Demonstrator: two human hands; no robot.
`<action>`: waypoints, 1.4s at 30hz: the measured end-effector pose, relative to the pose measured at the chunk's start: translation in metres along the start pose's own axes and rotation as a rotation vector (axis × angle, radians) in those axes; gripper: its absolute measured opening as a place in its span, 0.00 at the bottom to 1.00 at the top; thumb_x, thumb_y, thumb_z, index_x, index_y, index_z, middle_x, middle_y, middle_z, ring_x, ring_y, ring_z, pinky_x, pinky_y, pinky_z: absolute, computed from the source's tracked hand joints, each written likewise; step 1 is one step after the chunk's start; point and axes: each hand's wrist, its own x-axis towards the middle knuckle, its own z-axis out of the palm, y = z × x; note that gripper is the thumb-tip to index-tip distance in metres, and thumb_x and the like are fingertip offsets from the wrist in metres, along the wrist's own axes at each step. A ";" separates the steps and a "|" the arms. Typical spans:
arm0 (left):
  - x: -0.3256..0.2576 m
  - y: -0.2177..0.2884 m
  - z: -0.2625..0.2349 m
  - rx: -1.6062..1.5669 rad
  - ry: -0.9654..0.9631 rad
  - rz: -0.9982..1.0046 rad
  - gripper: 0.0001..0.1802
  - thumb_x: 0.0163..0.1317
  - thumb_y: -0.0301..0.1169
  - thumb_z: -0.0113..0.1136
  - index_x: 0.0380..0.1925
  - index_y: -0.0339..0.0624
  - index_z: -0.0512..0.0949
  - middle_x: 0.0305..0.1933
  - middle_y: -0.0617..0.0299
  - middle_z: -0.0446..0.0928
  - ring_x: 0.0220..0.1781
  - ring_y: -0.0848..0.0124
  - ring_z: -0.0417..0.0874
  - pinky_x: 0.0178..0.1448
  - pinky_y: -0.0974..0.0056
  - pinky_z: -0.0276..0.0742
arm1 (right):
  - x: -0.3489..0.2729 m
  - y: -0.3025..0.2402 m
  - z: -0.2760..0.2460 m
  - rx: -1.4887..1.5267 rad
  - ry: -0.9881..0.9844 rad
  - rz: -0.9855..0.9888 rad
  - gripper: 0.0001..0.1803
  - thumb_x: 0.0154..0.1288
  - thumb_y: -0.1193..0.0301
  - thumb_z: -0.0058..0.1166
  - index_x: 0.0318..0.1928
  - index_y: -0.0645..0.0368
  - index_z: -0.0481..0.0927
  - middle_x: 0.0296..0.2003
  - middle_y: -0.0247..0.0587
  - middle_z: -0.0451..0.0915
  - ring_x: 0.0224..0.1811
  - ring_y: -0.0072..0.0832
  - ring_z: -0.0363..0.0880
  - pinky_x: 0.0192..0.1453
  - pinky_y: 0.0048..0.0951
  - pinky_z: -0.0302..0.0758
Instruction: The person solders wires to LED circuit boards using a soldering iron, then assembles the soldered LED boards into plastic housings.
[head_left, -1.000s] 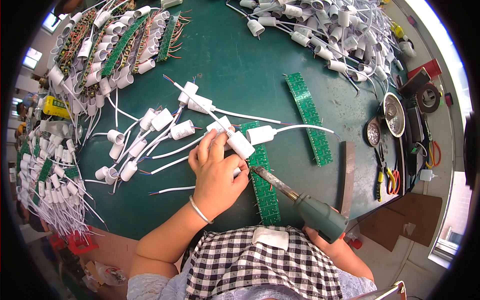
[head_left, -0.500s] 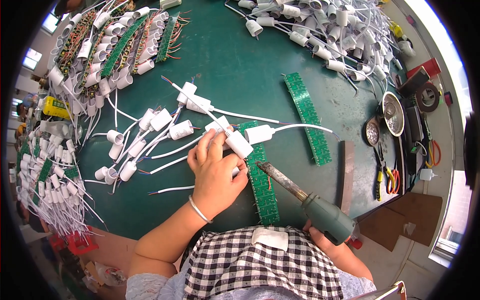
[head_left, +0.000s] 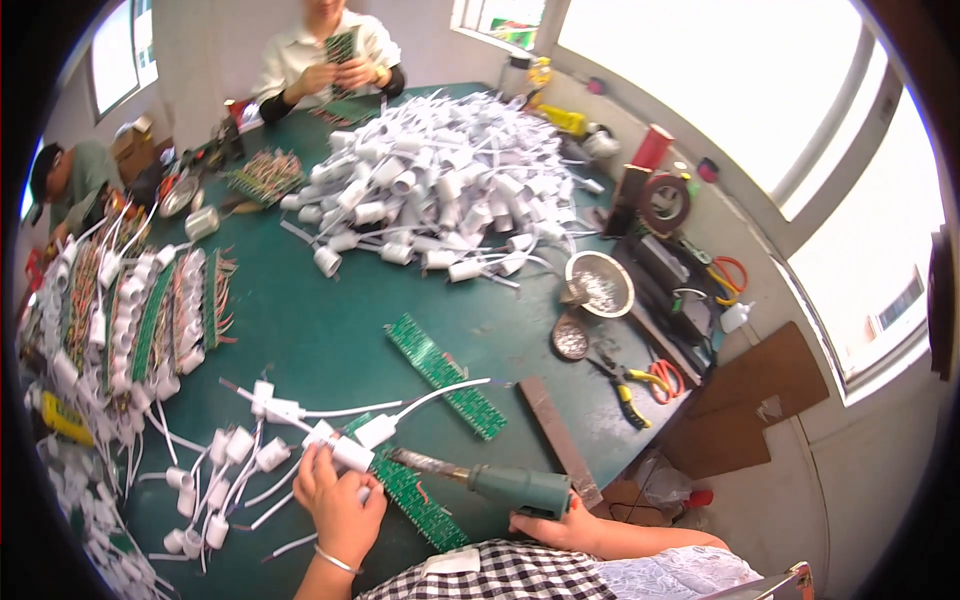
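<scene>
My left hand (head_left: 338, 510) is closed on a white lamp socket with a cord, above a green circuit board strip (head_left: 420, 502). White lamp sockets (head_left: 345, 450) lie at its fingertips, and one white socket (head_left: 377, 431) with a cord rests across the board's far end. My right hand (head_left: 555, 522) grips a soldering iron (head_left: 520, 490) by its dark green handle. The iron's tip hovers over or touches the board close to my left fingers; I cannot tell which. Loose corded sockets (head_left: 218, 490) lie left of my left hand.
A second circuit board strip (head_left: 445, 375) and a brown bar (head_left: 558, 440) lie farther off. A large heap of white sockets (head_left: 440, 190) fills the far table. At right are a metal bowl (head_left: 600, 285), yellow-handled pliers (head_left: 628, 395) and scissors (head_left: 662, 382). A co-worker (head_left: 330, 65) handles boards opposite.
My view has tilted up and turned, bringing the co-workers and windows in. More of my right hand shows. Both hands keep their holds, with the iron's tip still near my left fingers.
</scene>
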 end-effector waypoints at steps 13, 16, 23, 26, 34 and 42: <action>-0.008 -0.003 -0.007 -0.097 0.003 0.079 0.09 0.44 0.28 0.66 0.29 0.43 0.80 0.63 0.38 0.64 0.69 0.43 0.58 0.70 0.47 0.54 | -0.012 0.016 0.000 0.140 0.085 0.107 0.10 0.60 0.77 0.59 0.43 0.63 0.78 0.30 0.35 0.82 0.35 0.21 0.80 0.40 0.25 0.76; -0.005 -0.007 -0.013 -0.169 -0.034 0.075 0.11 0.47 0.29 0.66 0.33 0.44 0.79 0.63 0.38 0.64 0.69 0.44 0.59 0.70 0.48 0.55 | -0.006 0.018 -0.009 0.037 -0.022 0.075 0.28 0.55 0.82 0.45 0.60 0.65 0.66 0.54 0.47 0.75 0.33 0.31 0.80 0.40 0.31 0.78; -0.007 -0.016 -0.018 -0.200 -0.021 0.074 0.06 0.52 0.30 0.64 0.32 0.49 0.80 0.62 0.49 0.67 0.68 0.49 0.61 0.68 0.50 0.55 | 0.003 0.014 -0.006 0.092 -0.013 -0.024 0.31 0.62 0.64 0.58 0.62 0.63 0.64 0.54 0.49 0.74 0.29 0.32 0.78 0.33 0.28 0.76; -0.006 -0.011 -0.017 -0.154 -0.048 0.039 0.07 0.51 0.32 0.66 0.32 0.50 0.81 0.64 0.49 0.66 0.69 0.50 0.61 0.68 0.50 0.52 | 0.002 0.015 -0.007 0.092 -0.027 -0.027 0.31 0.62 0.64 0.57 0.62 0.63 0.64 0.54 0.50 0.74 0.29 0.32 0.78 0.34 0.29 0.76; -0.006 -0.003 -0.018 -0.100 -0.114 -0.018 0.06 0.46 0.32 0.69 0.27 0.56 0.83 0.66 0.47 0.63 0.71 0.50 0.56 0.69 0.49 0.46 | 0.001 0.016 -0.009 0.056 -0.082 -0.022 0.30 0.63 0.66 0.55 0.62 0.65 0.64 0.55 0.50 0.74 0.31 0.32 0.79 0.36 0.30 0.77; -0.007 -0.005 -0.020 -0.087 -0.114 0.036 0.05 0.47 0.35 0.68 0.27 0.58 0.83 0.66 0.51 0.62 0.70 0.51 0.55 0.67 0.45 0.46 | 0.001 0.018 -0.008 0.059 -0.099 -0.004 0.29 0.63 0.65 0.56 0.61 0.63 0.66 0.55 0.49 0.74 0.32 0.32 0.79 0.37 0.30 0.77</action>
